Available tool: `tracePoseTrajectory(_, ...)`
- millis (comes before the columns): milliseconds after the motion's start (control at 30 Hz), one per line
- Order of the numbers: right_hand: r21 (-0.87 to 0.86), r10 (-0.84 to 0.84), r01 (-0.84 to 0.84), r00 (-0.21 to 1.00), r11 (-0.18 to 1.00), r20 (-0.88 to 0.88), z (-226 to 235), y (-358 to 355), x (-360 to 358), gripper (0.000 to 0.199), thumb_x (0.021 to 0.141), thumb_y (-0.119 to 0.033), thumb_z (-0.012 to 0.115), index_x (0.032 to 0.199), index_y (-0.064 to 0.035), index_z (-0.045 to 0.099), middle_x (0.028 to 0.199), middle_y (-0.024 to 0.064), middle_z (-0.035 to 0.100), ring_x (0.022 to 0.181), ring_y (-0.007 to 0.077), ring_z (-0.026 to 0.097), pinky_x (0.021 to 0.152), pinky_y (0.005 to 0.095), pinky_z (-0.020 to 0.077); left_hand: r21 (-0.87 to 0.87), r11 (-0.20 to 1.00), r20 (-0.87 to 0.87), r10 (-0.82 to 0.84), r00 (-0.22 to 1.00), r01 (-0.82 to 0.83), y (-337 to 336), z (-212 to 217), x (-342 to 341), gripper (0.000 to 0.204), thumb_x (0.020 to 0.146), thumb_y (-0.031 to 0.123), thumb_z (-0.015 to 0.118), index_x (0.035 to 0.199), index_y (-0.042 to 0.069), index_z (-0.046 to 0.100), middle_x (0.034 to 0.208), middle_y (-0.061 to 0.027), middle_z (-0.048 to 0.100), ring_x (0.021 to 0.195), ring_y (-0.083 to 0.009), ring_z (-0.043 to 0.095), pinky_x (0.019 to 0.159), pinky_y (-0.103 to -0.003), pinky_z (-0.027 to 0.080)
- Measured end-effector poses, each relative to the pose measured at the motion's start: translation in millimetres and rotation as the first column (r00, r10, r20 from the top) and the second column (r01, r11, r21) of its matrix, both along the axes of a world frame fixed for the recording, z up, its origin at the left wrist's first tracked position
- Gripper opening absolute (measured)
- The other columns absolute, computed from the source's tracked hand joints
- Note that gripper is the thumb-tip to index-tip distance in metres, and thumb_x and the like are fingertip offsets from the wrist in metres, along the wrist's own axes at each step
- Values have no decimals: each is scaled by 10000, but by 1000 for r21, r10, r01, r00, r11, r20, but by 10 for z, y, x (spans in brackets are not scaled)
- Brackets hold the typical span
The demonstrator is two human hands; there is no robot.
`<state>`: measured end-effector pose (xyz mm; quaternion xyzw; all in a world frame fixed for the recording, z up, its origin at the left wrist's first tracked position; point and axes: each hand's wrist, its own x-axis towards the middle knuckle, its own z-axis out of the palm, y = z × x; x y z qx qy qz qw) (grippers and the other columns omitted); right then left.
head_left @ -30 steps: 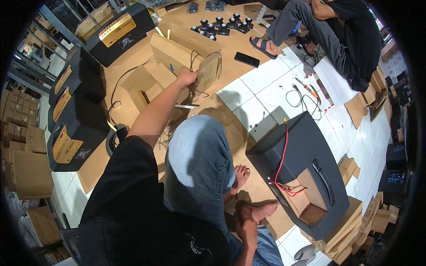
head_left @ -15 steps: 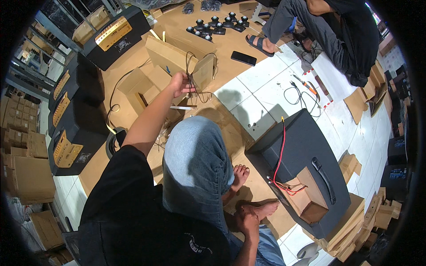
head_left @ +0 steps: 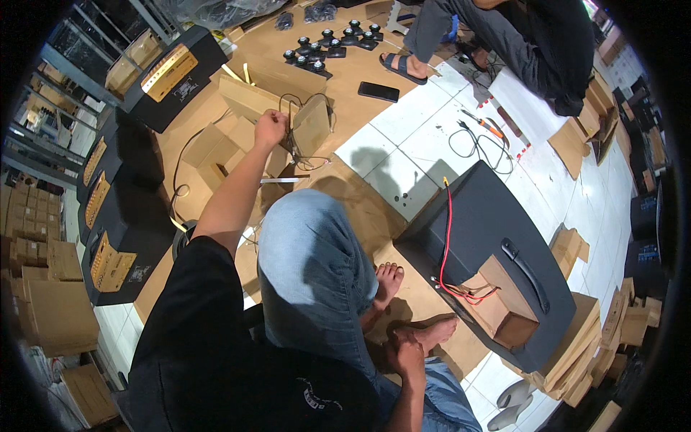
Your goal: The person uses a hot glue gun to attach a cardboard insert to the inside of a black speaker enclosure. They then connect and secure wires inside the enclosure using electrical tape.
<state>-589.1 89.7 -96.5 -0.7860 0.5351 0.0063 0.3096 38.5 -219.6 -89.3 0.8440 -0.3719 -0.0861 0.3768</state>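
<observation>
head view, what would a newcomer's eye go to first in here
Probably the large black amplifier cabinet right of centre, with a bright red wire running across it into its wood-lined recess. Next, the gold-panelled black amplifiers along the left side. Then, up left of centre, the person's left grip right by dark cables and an open cardboard box.

Left arm (head_left: 229, 198) stretched forward, left hand (head_left: 271, 128) curled at its end, knee (head_left: 308, 234) raised, right forearm (head_left: 407, 400) at the lower edge, right hand (head_left: 407, 355) lowered, bent beside a bare foot (head_left: 436, 333).
</observation>
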Motion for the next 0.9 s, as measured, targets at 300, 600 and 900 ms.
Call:
tracePoseTrajectory(300, -45, -71, 76, 991, 996, 109, 58, -42, 11, 404, 829, -247, 747, 1156, -14, 701, 1149, 212, 707, 1099, 379, 676, 947, 472, 545, 76, 994, -5, 75, 997, -75, -289, -91, 1085, 242, 899, 264, 706, 967, 38, 758, 839, -165, 754, 783, -301, 737, 734, -416, 576)
tracePoseTrajectory(600, 19, -150, 149, 980, 989, 132, 465, -119, -29, 412, 856, -286, 747, 1190, -54, 681, 1094, 215, 703, 1015, 406, 685, 913, 499, 543, -562, 817, -427, -419, 801, 127, -137, 2447, -515, 165, 1029, 161, 638, 1078, 7, 610, 969, -93, 679, 809, -209, 703, 744, -350, 637)
tracePoseTrajectory(900, -4, -175, 285, 600, 959, 781, 1570, -516, 151, 427, 897, -213, 786, 1251, -21, 645, 1080, 163, 704, 936, 298, 710, 820, 386, 572, -642, 583, -536, -805, 252, 498, 929, 2745, -3247, 158, 1046, 183, 619, 1121, 48, 586, 1042, -101, 676, 888, -221, 719, 778, -357, 653)
